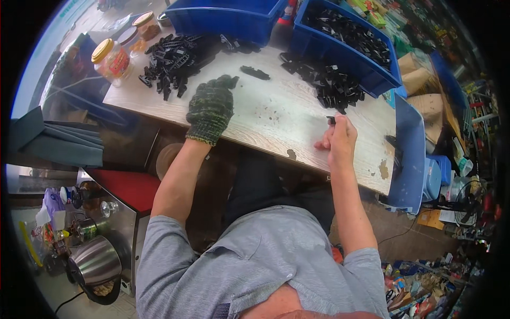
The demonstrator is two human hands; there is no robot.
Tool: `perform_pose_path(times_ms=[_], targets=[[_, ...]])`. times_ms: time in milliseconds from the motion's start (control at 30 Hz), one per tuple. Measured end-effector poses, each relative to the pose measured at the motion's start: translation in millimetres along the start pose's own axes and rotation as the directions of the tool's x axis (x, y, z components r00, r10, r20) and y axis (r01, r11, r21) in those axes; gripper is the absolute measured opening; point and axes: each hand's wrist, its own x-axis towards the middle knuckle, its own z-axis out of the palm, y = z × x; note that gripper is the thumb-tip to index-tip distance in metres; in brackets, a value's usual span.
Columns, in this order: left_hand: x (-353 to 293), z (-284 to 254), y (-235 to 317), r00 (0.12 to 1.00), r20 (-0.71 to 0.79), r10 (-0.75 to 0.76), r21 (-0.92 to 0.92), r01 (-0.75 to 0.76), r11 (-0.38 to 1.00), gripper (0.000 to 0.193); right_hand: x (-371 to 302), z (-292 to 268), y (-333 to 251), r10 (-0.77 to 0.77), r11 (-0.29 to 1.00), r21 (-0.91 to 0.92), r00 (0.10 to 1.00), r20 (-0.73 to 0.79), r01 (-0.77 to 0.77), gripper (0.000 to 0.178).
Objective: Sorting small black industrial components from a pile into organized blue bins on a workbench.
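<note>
My left hand [211, 108], in a dark green and black knitted glove, is at the table's near left with its fingers curled closed. Whatever they may hold is hidden by the glove. Bare, my right hand [341, 139] is over the right part of the table, pinching a small black plastic part [332, 120] between thumb and forefinger. One long black plastic part [255, 73] lies by itself beyond the two hands. A heap of similar black parts [172, 58] spreads past my left hand, and another pile of black parts [340, 87] lies just beyond my right.
Two blue bins stand at the far side: one bin [223, 24] behind the left heap, and a bin [385, 80] filled with black parts at right. Lidded jars [111, 61] crowd the far left corner. A blue tub [409, 154] adjoins the table's right edge.
</note>
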Motion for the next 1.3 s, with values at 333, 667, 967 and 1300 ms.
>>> perform_pose_path(times_ms=[333,667,967,1300], targets=[[8,-36,56,0.985,0.165,-0.052,-0.437,0.120,0.891,0.016,1,-6,2,-0.018,0.996,0.089,0.998,-0.052,0.022,0.033],[-11,9,162,0.988,0.129,0.081,-0.837,0.065,0.544,0.018,-5,-8,1,-0.027,0.998,0.050,0.999,-0.031,0.028,0.034],[-9,17,162,0.957,0.245,0.156,-0.842,0.130,0.523,0.022,11,-20,29,-0.253,0.964,-0.091,0.967,-0.013,0.251,0.029],[-16,25,197,0.985,0.153,-0.080,-0.846,0.173,0.505,0.029,2,-13,17,-0.352,0.930,-0.147,0.931,-0.096,0.337,0.034]])
